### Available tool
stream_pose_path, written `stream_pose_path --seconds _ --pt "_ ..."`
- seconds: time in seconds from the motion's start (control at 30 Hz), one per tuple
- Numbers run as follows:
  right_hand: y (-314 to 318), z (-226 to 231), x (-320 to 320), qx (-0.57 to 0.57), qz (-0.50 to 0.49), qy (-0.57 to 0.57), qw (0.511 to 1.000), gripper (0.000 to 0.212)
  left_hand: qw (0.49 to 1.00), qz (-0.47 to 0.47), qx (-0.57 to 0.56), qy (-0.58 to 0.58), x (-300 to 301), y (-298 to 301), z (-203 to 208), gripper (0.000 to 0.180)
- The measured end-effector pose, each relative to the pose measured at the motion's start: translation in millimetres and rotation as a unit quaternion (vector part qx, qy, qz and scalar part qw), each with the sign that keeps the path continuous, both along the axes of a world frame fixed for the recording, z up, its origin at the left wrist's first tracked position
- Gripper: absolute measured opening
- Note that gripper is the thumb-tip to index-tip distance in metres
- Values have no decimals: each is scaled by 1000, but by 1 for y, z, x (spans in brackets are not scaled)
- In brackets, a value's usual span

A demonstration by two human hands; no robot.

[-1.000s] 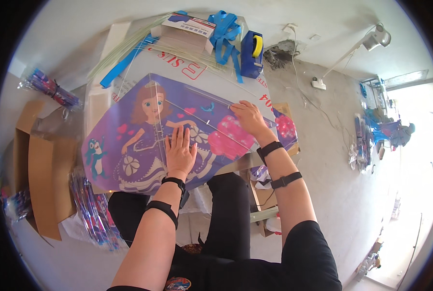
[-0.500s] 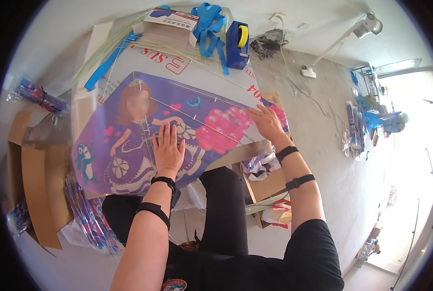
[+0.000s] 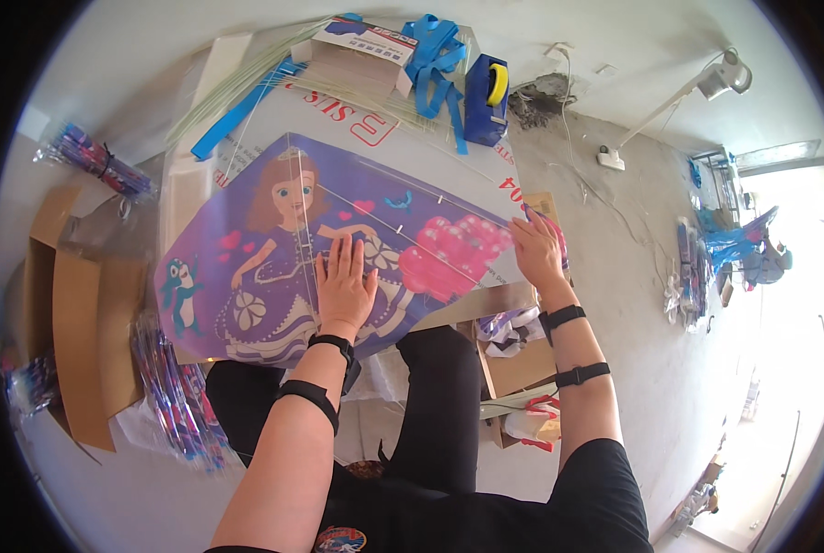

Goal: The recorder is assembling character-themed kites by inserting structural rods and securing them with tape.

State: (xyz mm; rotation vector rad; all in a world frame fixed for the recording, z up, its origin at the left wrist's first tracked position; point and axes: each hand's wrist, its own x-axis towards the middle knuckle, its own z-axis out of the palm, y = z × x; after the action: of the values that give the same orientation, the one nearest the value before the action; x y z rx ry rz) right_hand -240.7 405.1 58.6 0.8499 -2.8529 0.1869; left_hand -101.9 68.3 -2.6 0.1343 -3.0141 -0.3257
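A purple kite [image 3: 282, 256] lies on a board, printed with a long-haired figure in a gown, pink balloons and a blue animal. Thin rods cross it, with small white clips on one rod. My left hand [image 3: 345, 284] rests flat on its lower middle, fingers stretched out and holding nothing. At the kite's right corner my right hand [image 3: 539, 253] has its fingers closed over the tip; the thumb and that corner are hidden.
The board [image 3: 467, 175] carries a small carton [image 3: 360, 51], blue ribbon [image 3: 435, 64], a blue tape dispenser [image 3: 487, 100] and thin pale rods [image 3: 237, 88]. An open cardboard box [image 3: 98, 341] and bundles of wrapped kites [image 3: 186, 405] stand left. Another box [image 3: 513, 364] sits right of my knee.
The whole view has shifted, so the board and kite appear further right. My left hand stays flat on the kite. My right hand stays at its right corner, fingers drawn closer together.
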Motion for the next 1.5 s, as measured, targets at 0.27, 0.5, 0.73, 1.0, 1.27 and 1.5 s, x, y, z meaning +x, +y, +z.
stream_pose_path --seconds 0.27,0.5,0.73,1.0,1.27,1.5 --pt "-96 -8 -32 -31 120 -44 991 33 1000 -3 16 4 -1 1 3 57" --pt "-113 -17 -41 15 147 -44 988 34 1000 3 30 1 2 -1 2 57" --pt "-157 -23 -56 10 196 -19 980 34 999 4 34 -2 2 -2 2 57" --pt "-235 -36 -72 11 216 11 976 41 999 0 41 7 1 -1 4 56" --pt "-204 -27 -119 -210 -70 -59 973 35 999 5 49 -5 1 -3 4 56" --pt "-88 -4 -197 -216 -392 -61 892 29 999 -7 50 -9 2 -3 3 55"
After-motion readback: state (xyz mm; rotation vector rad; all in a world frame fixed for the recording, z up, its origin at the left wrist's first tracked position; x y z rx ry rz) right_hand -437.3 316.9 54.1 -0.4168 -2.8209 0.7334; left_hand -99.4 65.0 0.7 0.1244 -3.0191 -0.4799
